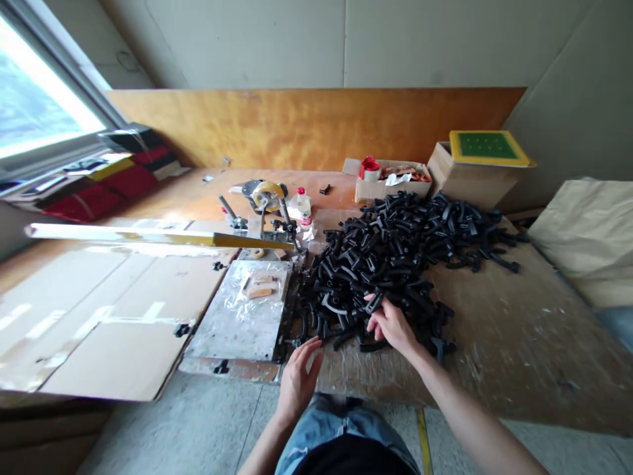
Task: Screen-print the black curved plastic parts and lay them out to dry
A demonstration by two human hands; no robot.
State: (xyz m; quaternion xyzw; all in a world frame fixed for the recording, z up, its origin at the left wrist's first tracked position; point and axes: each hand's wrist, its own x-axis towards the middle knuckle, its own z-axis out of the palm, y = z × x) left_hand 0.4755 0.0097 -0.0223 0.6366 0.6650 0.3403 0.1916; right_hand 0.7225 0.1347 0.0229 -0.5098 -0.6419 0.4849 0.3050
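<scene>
A big heap of black plastic parts (395, 251) lies on the wooden table (519, 343) in front of me. My right hand (390, 323) reaches into the near edge of the heap, its fingers closed on one black part (374, 302). My left hand (299, 376) hovers low at the table's front edge, fingers stretched out and holding nothing, just right of a metal plate (242, 313) covered in clear film. Small tan wooden pieces (260, 287) rest on that plate.
A long yellow-edged lever arm (148, 235) runs left from a metal fixture (281, 231). Flat cardboard (89, 323) covers the left side. Behind stand a tape dispenser (267, 192), a small bottle (302, 204), an open carton (388, 181) and a box with a green lid (482, 165).
</scene>
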